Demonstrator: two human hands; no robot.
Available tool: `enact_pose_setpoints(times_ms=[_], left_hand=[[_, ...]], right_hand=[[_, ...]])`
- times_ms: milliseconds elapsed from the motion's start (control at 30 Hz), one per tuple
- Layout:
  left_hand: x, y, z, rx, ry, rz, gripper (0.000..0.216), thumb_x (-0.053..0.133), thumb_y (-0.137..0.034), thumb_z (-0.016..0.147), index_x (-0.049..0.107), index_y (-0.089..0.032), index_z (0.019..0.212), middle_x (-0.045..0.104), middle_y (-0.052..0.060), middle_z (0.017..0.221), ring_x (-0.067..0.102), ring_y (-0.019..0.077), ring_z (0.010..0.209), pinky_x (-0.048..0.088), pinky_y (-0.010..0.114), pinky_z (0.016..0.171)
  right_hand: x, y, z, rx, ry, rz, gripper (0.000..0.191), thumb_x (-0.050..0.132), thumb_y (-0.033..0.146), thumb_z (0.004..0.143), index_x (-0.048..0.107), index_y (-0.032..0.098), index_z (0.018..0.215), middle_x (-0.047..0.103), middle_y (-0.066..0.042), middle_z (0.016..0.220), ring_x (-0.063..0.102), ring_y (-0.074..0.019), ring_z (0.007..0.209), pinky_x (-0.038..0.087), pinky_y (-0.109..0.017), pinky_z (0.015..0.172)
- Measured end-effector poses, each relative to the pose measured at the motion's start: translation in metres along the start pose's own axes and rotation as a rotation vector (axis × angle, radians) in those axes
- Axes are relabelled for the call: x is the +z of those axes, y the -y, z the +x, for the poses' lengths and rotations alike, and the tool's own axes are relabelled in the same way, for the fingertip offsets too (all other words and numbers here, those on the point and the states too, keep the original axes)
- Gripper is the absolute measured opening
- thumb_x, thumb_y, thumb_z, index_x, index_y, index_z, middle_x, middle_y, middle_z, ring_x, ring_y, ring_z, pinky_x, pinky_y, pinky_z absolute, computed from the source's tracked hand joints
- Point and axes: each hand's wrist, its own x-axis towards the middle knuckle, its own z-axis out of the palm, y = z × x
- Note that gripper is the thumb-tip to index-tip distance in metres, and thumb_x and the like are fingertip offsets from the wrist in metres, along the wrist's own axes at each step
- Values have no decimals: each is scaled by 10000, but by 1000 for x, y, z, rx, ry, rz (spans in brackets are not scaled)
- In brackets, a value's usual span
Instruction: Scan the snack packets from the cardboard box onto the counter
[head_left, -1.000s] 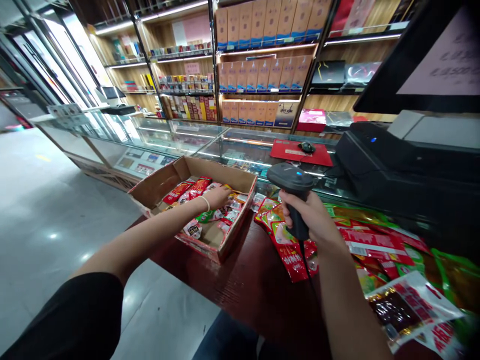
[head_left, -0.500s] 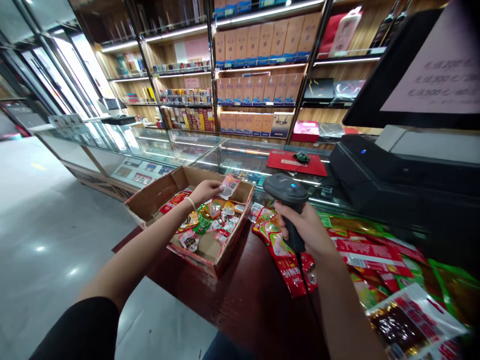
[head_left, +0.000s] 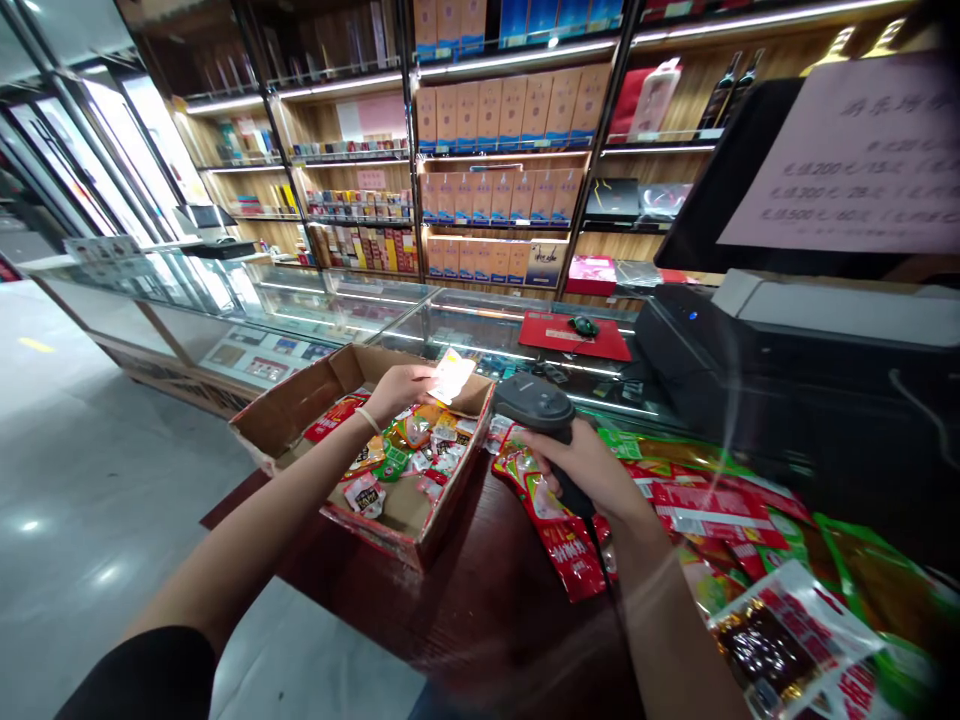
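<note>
Between the fingertips of my left hand (head_left: pixel 401 390) is a small snack packet (head_left: pixel 452 376), brightly lit and washed out to white. It is held above the far right side of an open cardboard box (head_left: pixel 450 525). Small packets in pink, green, orange and white lie in that box, among them a pink-and-black one (head_left: pixel 364 494). My right hand (head_left: pixel 581 462) is wrapped around the handle of a black barcode scanner (head_left: pixel 534 402), whose head points left toward the packet. Its cable runs down past my wrist. Below the scanner lie red snack bags (head_left: pixel 562 555).
More red and green snack bags (head_left: pixel 720 510) are heaped at right, with a clear-fronted bag (head_left: pixel 787 635) nearest. Behind stand a glass counter (head_left: pixel 337 305), a red mat (head_left: pixel 555 338) with a mouse (head_left: pixel 583 326), and a dark monitor (head_left: pixel 690 220). Boxed goods fill the shelves (head_left: pixel 502 190).
The packet in my left hand has turned from pinkish to glaring white under light. The scanner's blue light no longer shows, and its head sits nearer the packet. The whole view has shifted slightly.
</note>
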Motion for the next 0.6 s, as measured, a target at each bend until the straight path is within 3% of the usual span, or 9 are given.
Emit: enact_pose_setpoints(times_ms=[167, 300, 433, 600], left_hand=[[7, -11, -4, 25, 14, 58, 449, 717, -474, 671, 726, -138, 969, 723, 38, 834, 661, 171, 719, 537, 280, 692], [34, -25, -4, 94, 72, 135, 473, 703, -526, 679, 709, -145, 960, 725, 50, 895, 660, 186, 761, 538, 287, 705], [83, -36, 3, 194, 159, 391, 368, 633, -495, 747, 701, -170, 904, 716, 35, 815, 651, 183, 706, 503, 259, 640], [161, -36, 14, 340, 274, 739, 222, 592, -369, 783, 718, -196, 840, 716, 35, 781, 630, 188, 716, 444, 254, 657]], right_hand=[[-14, 6, -7, -16, -35, 91, 324, 721, 473, 744, 550, 199, 718, 542, 41, 510, 475, -93, 346, 381, -200, 322], [-48, 10, -21, -36, -124, 162, 324, 743, 464, 724, 556, 204, 769, 553, 43, 530, 494, -97, 372, 396, -196, 330], [-89, 11, -42, -102, -324, 233, 309, 722, 465, 743, 565, 211, 822, 546, 52, 538, 473, -88, 366, 383, -191, 327], [-120, 9, -63, -170, -433, 259, 281, 693, 463, 759, 564, 218, 802, 537, 52, 534, 472, -95, 377, 405, -205, 349]])
